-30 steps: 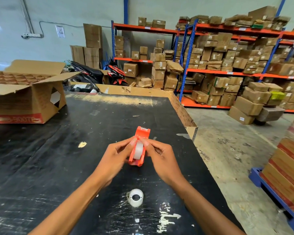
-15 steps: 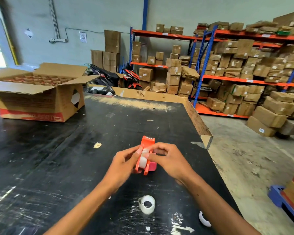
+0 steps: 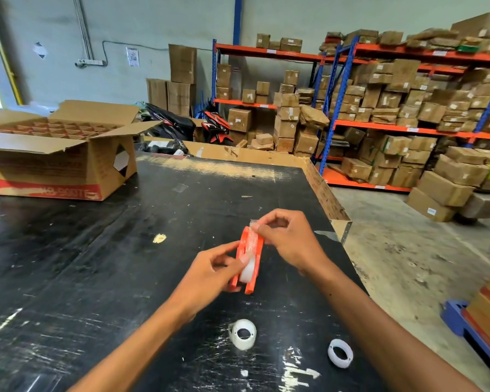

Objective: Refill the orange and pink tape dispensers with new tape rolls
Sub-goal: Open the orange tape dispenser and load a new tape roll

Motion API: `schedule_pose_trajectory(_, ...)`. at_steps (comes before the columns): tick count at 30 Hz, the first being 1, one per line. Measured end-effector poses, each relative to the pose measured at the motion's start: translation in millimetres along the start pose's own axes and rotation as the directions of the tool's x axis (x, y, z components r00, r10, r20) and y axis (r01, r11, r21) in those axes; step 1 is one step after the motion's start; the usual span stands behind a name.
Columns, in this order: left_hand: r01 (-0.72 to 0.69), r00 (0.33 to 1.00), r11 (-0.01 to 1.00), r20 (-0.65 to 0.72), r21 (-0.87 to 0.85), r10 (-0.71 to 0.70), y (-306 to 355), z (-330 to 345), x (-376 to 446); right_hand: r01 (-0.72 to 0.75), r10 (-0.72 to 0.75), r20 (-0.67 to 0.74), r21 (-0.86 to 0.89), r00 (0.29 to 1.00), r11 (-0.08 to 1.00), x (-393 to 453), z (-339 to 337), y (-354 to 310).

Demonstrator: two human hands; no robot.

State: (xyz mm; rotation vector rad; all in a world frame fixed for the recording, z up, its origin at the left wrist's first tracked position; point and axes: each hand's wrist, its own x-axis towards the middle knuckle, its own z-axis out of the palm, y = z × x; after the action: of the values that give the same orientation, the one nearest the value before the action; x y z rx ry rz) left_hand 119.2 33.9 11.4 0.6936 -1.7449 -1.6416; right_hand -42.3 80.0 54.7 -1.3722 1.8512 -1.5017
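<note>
The orange tape dispenser [image 3: 251, 258] is held just above the black table, with a clear tape roll sitting inside it. My left hand [image 3: 210, 271] grips the dispenser's left side. My right hand [image 3: 287, 240] pinches the loose end of the tape at the dispenser's top end. Two white tape rolls lie flat on the table nearer to me: one [image 3: 242, 333] below the dispenser, the other [image 3: 340, 352] to its right. The pink dispenser is hidden behind my right hand.
An open cardboard box [image 3: 54, 154] with divider cells stands at the table's far left. The table's right edge [image 3: 340, 222] drops to a concrete floor. Shelves of cartons [image 3: 393, 108] fill the background, and a blue pallet [image 3: 461, 321] sits at the right.
My right hand has risen to the dispenser's top and drawn out the tape end. The pink dispenser has gone out of sight. A second white roll has come into view at the lower right.
</note>
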Motion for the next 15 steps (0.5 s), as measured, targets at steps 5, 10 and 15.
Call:
schedule_pose_trajectory(5,0.002,0.998,1.000,0.066,0.025,-0.003,1.4,-3.6,-0.7,-0.074,0.069,0.065,0.062,0.995,0.995,-1.4,-11.4,-7.7)
schedule_pose_trajectory(10,-0.037,0.995,0.999,0.093,0.012,0.036,1.4,-3.7,-0.9,-0.200,0.172,0.171,0.163,0.970,0.966,-1.4,-15.7,-11.6)
schedule_pose_trajectory(15,-0.037,0.997,0.999,0.066,0.020,0.035,-2.7,5.8,-1.0,-0.262,0.240,0.135,0.183,0.961,0.948,1.1,-18.3,-5.5)
